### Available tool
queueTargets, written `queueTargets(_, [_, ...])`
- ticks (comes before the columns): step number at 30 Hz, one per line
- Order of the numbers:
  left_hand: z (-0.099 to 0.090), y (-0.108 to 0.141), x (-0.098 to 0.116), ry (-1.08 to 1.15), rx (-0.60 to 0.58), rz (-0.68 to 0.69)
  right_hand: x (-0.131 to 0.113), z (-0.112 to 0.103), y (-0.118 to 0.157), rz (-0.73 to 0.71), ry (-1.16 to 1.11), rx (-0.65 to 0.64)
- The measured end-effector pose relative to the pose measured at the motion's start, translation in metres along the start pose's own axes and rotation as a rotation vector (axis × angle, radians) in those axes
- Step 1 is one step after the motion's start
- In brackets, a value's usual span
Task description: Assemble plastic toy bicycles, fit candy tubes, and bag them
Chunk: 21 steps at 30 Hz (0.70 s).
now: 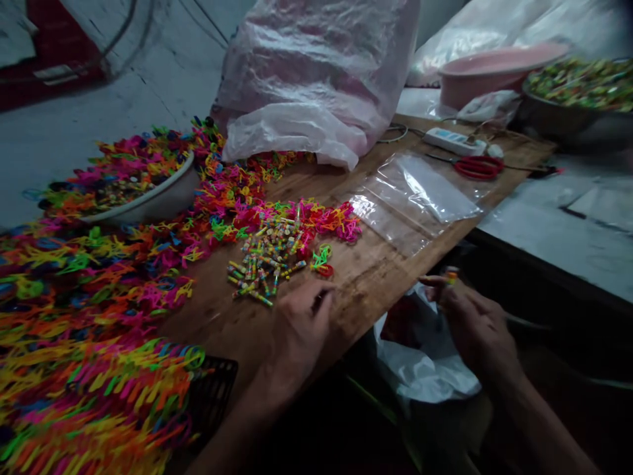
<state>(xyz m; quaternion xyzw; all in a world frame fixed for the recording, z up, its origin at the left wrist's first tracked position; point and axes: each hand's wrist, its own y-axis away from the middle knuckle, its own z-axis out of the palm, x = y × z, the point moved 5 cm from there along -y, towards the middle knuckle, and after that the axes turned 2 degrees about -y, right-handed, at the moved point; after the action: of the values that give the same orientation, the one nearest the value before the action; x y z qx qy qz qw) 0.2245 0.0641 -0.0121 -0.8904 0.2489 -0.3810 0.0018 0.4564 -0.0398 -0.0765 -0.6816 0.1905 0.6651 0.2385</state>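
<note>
And here the right hand (477, 323) pinches a small striped tube (452, 275) at its fingertips, above the white bag (425, 363); the left hand (302, 316) curls just beside the tube pile (270, 254), its grip unclear.

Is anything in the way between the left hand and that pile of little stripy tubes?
Nothing that I can see. The left hand is right beside the pile of little striped tubes, with only bare wooden table in the small gap.
</note>
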Motion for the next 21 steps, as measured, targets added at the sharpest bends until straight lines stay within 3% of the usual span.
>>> queueTargets(2, [-0.019,-0.018,-0.007,-0.090,0.067,0.004,-0.009,0.029,-0.011,0.020,-0.008,-0.066])
queueTargets(3, [-0.021,-0.027,-0.010,-0.161,0.054,0.021,-0.011,0.040,-0.015,0.033,-0.033,-0.072])
queueTargets(6, [-0.001,-0.044,-0.020,-0.399,-0.050,0.103,-0.005,0.055,-0.016,0.110,-0.144,-0.040])
queueTargets(9, [0.020,-0.053,-0.034,-0.433,-0.050,0.120,0.008,0.061,-0.004,0.240,-0.208,-0.070])
queueTargets(12, [0.023,-0.060,-0.045,-0.353,0.040,0.068,0.009,0.073,0.006,0.266,-0.180,-0.154])
queueTargets(16, [0.000,-0.054,-0.043,-0.247,0.144,-0.015,-0.017,0.097,-0.001,0.097,-0.059,-0.201])
queueTargets(19, [-0.022,-0.036,-0.039,0.100,0.192,-0.154,-0.043,0.118,-0.014,-0.060,-0.073,-0.188])
queueTargets(21, [-0.029,-0.023,-0.037,0.411,0.142,-0.231,-0.054,0.134,-0.017,-0.157,-0.119,-0.207])
